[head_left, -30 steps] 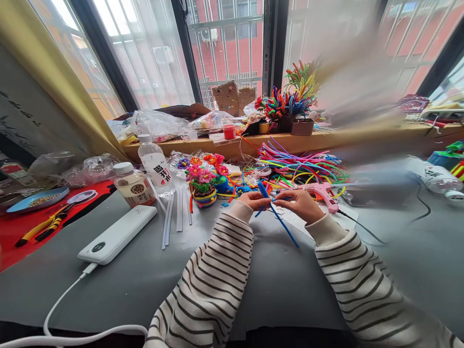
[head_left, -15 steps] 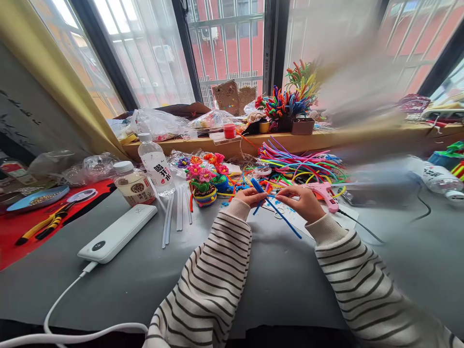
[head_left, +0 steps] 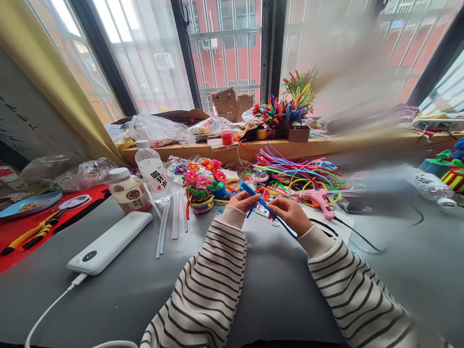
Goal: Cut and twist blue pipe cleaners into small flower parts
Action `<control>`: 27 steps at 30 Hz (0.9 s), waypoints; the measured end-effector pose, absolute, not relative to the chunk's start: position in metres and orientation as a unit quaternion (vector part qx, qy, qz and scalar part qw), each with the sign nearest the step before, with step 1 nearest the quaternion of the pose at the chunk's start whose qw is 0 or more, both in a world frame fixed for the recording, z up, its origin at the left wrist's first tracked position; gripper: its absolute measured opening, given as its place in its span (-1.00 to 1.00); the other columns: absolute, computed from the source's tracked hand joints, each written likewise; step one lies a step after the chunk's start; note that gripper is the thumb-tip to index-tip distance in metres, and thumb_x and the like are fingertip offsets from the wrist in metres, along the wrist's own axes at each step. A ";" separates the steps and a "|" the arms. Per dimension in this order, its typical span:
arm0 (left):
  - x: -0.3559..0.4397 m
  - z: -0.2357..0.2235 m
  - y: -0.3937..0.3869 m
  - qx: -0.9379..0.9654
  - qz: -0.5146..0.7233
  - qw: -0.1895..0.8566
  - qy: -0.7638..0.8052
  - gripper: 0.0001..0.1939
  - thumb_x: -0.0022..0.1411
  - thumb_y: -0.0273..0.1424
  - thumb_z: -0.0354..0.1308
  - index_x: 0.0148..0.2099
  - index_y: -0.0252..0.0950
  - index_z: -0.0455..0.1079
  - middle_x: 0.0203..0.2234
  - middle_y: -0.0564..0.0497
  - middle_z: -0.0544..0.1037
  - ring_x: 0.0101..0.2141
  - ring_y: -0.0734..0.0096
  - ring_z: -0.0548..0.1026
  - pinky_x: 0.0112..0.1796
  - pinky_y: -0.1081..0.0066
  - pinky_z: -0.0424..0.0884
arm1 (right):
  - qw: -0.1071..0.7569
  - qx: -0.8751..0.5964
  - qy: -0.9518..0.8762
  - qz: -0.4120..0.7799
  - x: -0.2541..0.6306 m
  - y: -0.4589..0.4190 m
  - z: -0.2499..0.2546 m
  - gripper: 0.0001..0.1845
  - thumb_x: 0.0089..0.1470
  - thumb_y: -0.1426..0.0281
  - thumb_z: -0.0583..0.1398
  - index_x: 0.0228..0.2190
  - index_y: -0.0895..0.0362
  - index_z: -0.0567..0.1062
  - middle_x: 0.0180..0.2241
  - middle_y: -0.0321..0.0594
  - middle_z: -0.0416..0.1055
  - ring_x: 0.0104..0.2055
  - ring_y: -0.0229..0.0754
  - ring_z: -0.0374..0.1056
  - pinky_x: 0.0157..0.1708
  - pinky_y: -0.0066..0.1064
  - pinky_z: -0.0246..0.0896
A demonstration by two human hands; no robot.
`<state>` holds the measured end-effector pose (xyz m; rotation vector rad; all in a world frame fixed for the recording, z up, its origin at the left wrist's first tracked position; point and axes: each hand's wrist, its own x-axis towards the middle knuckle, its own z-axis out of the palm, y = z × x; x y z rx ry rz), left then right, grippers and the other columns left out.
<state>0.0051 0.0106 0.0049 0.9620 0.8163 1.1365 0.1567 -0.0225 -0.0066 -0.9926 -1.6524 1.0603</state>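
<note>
Blue pipe cleaners (head_left: 261,201) stretch between my two hands over the grey table (head_left: 203,290). My left hand (head_left: 242,201) pinches them near their upper left end, where a short bent piece hangs down. Farther along the same blue strand, my right hand (head_left: 289,214) closes its thumb and fingers on it, and the tail slants down under that palm. Scissors (head_left: 274,223) lie just beneath the hands, mostly hidden. To the left stands a small pot of pink pipe-cleaner flowers (head_left: 197,186).
A pink glue gun (head_left: 322,203) with a black cable lies to the right, before a heap of coloured pipe cleaners (head_left: 290,166). At left are clear glue sticks (head_left: 164,229), a white power bank (head_left: 110,244), a water bottle (head_left: 154,174) and yellow-black pliers (head_left: 39,234).
My right hand has shifted down and left, moving along the blue pipe cleaner. My left hand has moved slightly left, still pinching. The whole view has shifted a little.
</note>
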 end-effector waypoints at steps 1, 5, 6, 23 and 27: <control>0.004 0.005 0.010 0.439 0.495 0.653 0.370 -0.70 -0.48 -0.41 0.28 -0.58 -0.39 0.31 -0.72 0.14 0.35 -0.65 0.64 0.30 -0.50 0.50 0.20 | 0.435 -0.404 -0.681 0.429 0.159 -0.022 -0.006 -0.70 -0.19 0.19 0.10 -0.53 0.20 0.35 -0.62 -0.27 0.33 -0.56 -0.31 0.26 -0.51 -0.45 0.17; 0.000 0.003 0.011 0.500 0.432 0.643 0.388 -0.72 -0.45 -0.40 0.28 -0.57 -0.41 0.32 -0.71 0.12 0.37 -0.64 0.63 0.30 -0.49 0.48 0.19 | 0.384 -0.423 -0.733 0.370 0.170 -0.020 0.000 -0.70 -0.21 0.20 0.12 -0.54 0.20 0.43 -0.50 -0.21 0.37 -0.43 -0.25 0.26 -0.44 -0.44 0.15; 0.000 0.002 0.011 0.515 0.414 0.645 0.385 -0.71 -0.44 -0.40 0.27 -0.56 -0.41 0.33 -0.71 0.11 0.37 -0.64 0.63 0.30 -0.50 0.48 0.18 | 0.391 -0.424 -0.737 0.353 0.172 -0.020 0.002 -0.70 -0.21 0.20 0.12 -0.54 0.20 0.44 -0.48 -0.20 0.37 -0.40 -0.24 0.26 -0.43 -0.45 0.15; -0.002 0.003 0.010 0.597 0.376 0.575 0.414 -0.71 -0.37 -0.31 0.24 -0.49 -0.37 0.43 -0.70 0.04 0.41 -0.63 0.58 0.29 -0.51 0.48 0.22 | 0.464 -0.438 -0.643 0.423 0.168 -0.019 -0.002 -0.67 -0.32 0.18 0.18 -0.55 0.22 0.41 -0.66 -0.32 0.26 -0.65 -0.39 0.14 -0.63 -0.51 0.08; 0.000 0.004 0.009 0.632 0.358 0.545 0.419 -0.74 -0.35 -0.30 0.22 -0.54 -0.39 0.42 -0.73 0.04 0.39 -0.67 0.59 0.28 -0.56 0.50 0.20 | 0.445 -0.441 -0.634 0.454 0.169 -0.017 -0.003 -0.66 -0.34 0.21 0.20 -0.53 0.22 0.42 -0.66 -0.32 0.28 -0.64 -0.37 0.17 -0.61 -0.49 0.12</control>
